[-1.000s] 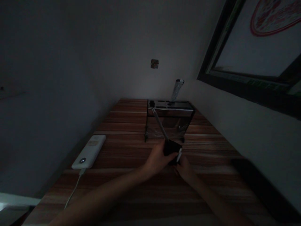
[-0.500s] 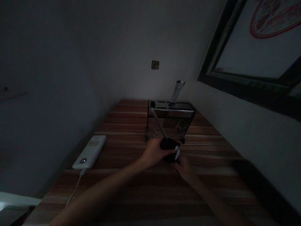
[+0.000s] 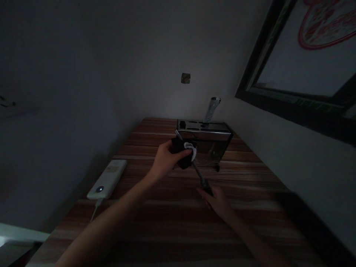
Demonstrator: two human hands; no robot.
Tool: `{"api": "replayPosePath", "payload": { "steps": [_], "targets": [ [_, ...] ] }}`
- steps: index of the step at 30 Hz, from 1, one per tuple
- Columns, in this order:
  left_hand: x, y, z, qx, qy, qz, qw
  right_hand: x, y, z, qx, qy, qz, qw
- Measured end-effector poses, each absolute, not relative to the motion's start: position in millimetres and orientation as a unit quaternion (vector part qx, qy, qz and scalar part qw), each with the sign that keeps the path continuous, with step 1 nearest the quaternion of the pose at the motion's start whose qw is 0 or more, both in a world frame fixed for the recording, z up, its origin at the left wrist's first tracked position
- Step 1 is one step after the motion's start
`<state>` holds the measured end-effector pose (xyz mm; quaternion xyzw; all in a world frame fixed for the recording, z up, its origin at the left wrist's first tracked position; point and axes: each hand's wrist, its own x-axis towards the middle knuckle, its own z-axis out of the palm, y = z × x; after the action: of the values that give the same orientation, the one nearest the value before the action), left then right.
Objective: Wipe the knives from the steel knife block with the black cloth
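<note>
My right hand grips the dark handle of a sharpening steel, a thin grey metal rod slanting up and to the left. My left hand is closed on a black cloth with a white edge, folded around the rod near its far end. The rod's tip sticks out beyond the cloth. Just behind both hands stands a metal knife rack with slots in its top. Upright in it, leaning right, is an item in clear wrapping, which looks like a handle.
A white power bank with a plugged-in cable lies on the left of the striped wooden table. Walls close in the left, back and right sides. A dark-framed panel hangs at right, and a dark blurred strip runs below it.
My left hand and the cloth have slid up and left along the rod, away from the right hand. More of the rod now shows between the hands.
</note>
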<state>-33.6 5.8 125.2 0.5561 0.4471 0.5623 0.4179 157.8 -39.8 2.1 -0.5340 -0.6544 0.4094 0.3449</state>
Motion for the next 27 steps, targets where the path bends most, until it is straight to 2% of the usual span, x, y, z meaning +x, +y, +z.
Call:
{"api": "replayPosePath", "payload": {
  "steps": [7,14,20,24,27],
  "targets": [
    [-56.9,11.7,137.2,0.495,0.406,0.662,0.39,157.0,-40.9,1.8,-0.537,-0.666,0.402,0.326],
    [-52.2,12.5,132.3,0.47,0.39,0.677,0.41,159.1,-42.2,-0.5,-0.539,-0.66,0.404,0.333],
    [-26.0,-0.3,121.2,0.53,0.422,0.603,0.42,160.8,-42.6,-2.6,-0.546,-0.646,0.406,0.347],
    [-1.2,-13.6,93.1,0.592,0.417,0.512,0.461,161.4,-42.9,-3.5,-0.538,-0.647,0.403,0.36],
    [12.1,-21.9,67.4,0.66,0.414,0.445,0.441,163.0,-42.2,-7.2,-0.53,-0.65,0.395,0.375]
  ]
}}
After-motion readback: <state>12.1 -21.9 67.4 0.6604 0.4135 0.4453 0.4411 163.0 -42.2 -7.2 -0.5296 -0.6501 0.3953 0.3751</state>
